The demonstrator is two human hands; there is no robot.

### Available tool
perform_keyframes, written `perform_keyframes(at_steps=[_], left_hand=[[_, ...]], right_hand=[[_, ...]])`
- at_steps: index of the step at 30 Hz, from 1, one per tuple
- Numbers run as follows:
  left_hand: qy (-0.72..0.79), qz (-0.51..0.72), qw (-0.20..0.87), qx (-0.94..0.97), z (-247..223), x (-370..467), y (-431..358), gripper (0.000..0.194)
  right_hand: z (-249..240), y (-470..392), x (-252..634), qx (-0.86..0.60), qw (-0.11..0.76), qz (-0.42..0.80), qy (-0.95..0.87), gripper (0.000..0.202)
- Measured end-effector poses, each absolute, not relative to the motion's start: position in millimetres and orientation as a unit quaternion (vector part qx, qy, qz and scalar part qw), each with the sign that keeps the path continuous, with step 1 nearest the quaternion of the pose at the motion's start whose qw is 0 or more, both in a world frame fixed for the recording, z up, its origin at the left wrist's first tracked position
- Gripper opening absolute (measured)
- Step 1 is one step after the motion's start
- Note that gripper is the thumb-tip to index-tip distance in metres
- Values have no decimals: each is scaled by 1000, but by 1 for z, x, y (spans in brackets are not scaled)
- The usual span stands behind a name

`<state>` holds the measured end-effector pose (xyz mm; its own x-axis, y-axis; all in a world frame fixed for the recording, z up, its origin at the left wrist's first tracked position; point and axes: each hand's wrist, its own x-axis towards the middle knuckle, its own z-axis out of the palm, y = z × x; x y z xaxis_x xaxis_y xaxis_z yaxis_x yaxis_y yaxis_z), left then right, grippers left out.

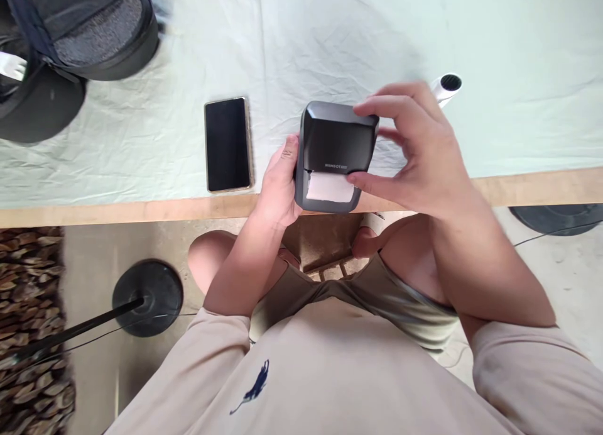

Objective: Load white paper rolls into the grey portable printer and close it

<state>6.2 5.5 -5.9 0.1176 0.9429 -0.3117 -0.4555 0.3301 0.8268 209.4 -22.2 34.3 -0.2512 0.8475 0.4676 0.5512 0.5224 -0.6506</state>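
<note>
A dark grey label printer with a glossy lid is held up at the table's front edge. White label paper sticks out of its front slot. My left hand grips the printer's left side, thumb along the edge, the other fingers hidden underneath. My right hand is at the right side, with fingertips on the lid's top right corner and the thumb at the right end of the paper slot. Whether that thumb presses the paper or the lid's edge, I cannot tell.
A phone with a dark screen lies left of the printer. An open black case stands at the far left. Behind my right hand is a white cylindrical object. A pale cloth covers the table; its wooden edge faces me.
</note>
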Motion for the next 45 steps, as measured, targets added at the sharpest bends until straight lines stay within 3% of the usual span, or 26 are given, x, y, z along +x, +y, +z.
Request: perform_keyframes(at_steps=[5,7,9,11,15,19,22,24,26,31,33,37,45], left_hand=[[387,476,742,269,1,7,7,53],[351,468,757,290,0,5,6,53],[336,472,754,309,-3,2,4,45],[340,474,745,322,-6,0,3,34],[313,472,750,341,-5,-1,1,22],[304,457,763,342,-2,-1,-1,17],[310,445,770,335,0,-2,-3,20],[312,442,775,327,1,-2,-4,19],[312,443,779,316,3,-1,-4,17],[307,471,771,300,3,1,0,16],[325,473,767,288,2,1,2,25],[334,480,763,275,0,2,4,37],[342,480,754,290,-2,1,3,33]], right_hand=[[37,-10,190,-464,582,107,-660,12],[41,-6,183,-434,636,138,-623,13],[45,-6,182,-435,629,155,-625,12],[48,-7,185,-470,567,144,-661,12],[55,-11,192,-552,347,133,-746,8],[63,-13,188,-630,170,93,-752,31],[67,-12,180,-656,100,61,-746,40],[71,-14,179,-656,117,77,-741,40],[75,-18,183,-643,188,145,-729,42],[72,-26,210,-538,524,371,-547,40],[56,-20,222,-521,584,418,-462,38],[5,0,238,-503,589,369,-513,43],[-31,7,243,-537,425,197,-702,44]])
